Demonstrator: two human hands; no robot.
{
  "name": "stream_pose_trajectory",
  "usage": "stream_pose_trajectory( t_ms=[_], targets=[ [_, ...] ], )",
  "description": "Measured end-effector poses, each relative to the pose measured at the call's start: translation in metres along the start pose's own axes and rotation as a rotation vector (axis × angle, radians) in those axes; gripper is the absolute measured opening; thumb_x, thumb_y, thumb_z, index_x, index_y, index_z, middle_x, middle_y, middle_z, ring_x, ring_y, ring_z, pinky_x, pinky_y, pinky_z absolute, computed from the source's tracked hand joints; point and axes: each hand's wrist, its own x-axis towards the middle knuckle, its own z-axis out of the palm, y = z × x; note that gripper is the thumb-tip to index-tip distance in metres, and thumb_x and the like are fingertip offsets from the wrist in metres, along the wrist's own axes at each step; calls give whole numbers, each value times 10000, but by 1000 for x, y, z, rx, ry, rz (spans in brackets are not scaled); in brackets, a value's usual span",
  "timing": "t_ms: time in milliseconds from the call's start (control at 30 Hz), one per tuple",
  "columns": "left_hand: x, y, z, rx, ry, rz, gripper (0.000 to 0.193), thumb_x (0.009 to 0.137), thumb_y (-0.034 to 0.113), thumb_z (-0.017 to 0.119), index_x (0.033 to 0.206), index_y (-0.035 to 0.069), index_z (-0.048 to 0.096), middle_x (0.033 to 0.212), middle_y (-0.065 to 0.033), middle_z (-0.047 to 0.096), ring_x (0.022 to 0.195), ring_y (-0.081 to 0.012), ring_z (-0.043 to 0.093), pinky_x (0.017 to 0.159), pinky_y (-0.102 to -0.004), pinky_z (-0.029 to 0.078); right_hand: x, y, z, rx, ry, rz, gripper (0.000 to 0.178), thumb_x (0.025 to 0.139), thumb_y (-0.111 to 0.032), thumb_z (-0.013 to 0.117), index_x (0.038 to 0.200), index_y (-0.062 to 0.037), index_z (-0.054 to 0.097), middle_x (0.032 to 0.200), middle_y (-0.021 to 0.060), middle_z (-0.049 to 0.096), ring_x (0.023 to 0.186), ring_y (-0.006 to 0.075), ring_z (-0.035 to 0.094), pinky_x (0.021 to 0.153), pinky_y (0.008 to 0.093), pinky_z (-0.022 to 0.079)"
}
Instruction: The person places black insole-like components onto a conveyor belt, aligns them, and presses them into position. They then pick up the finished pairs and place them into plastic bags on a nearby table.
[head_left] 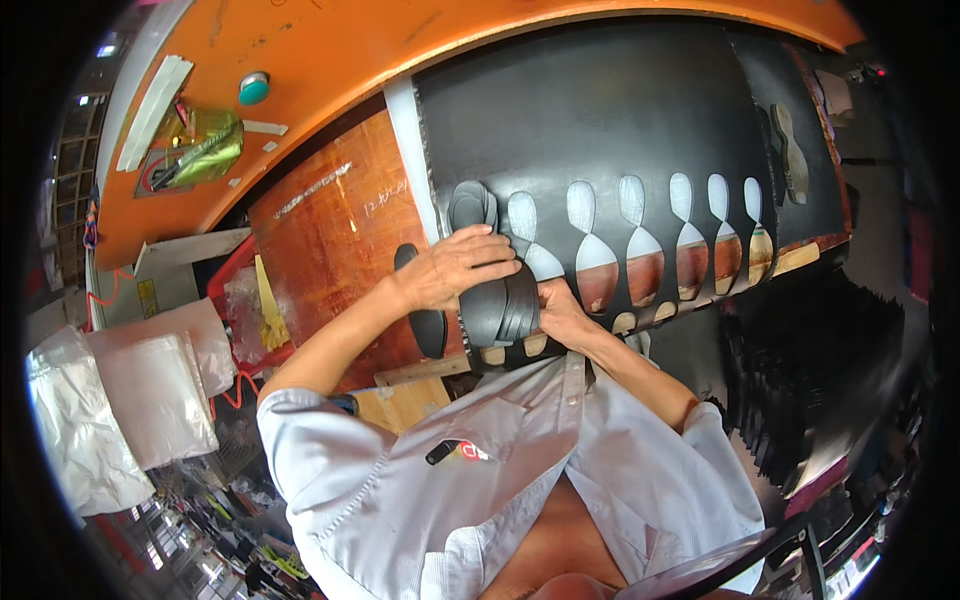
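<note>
A stack of black shoe soles [488, 312] lies at the left end of a black sheet [590, 100]. My left hand [455, 268] rests across the top of the stack, its fingers stretched out. At the stack's right side, my right hand [562, 312] is closed around the edge, with its fingers partly hidden. One more black sole [428, 325] lies to the left, partly beneath my left wrist. Several sole-shaped cutouts [640, 270] run in a row along the sheet's near side, with white and reddish-brown surface visible through them.
An orange machine beam [340, 50] with a green button [254, 88] spans the far side. A reddish board [320, 210] extends left of the sheet. Clear plastic bags [150, 390] hang at left. Black sheets [810, 380] are piled at right. A loose sole [790, 155] lies far right.
</note>
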Motion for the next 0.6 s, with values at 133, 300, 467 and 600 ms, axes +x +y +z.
stream_pose_trajectory(
  t_ms=[133,300,467,600],
  targets=[
    [-3,-1,6,-50,-22,-19,827,662,153,856,1431,43,574,1381,-148,586,1328,-321,569,1234,-525,361,-3,0,-12,168,-121,-27,35,917,10,764,919,-24,774,891,-20,746,789,45,665,691,245,548],
    [6,-8,10,174,89,46,687,688,89,795,1353,35,630,1324,-124,632,1254,-295,616,1202,-500,413,-7,-14,-9,58,-163,-100,46,943,-12,712,978,6,735,935,-17,726,839,56,647,741,257,538],
    [5,-13,-7,-33,218,-54,715,672,218,891,1316,28,645,1259,-121,682,1198,-297,649,1144,-483,463,-35,-33,4,-366,-57,-199,171,962,-95,697,1037,58,684,935,56,717,857,133,661,782,304,539],
    [5,-7,-42,-507,672,-576,541,861,338,788,1269,13,645,1182,-132,708,1089,-270,690,1009,-395,531,-58,-49,12,-447,207,-285,210,992,-160,688,1030,46,687,882,123,721,817,184,719,744,336,567]
  ],
)
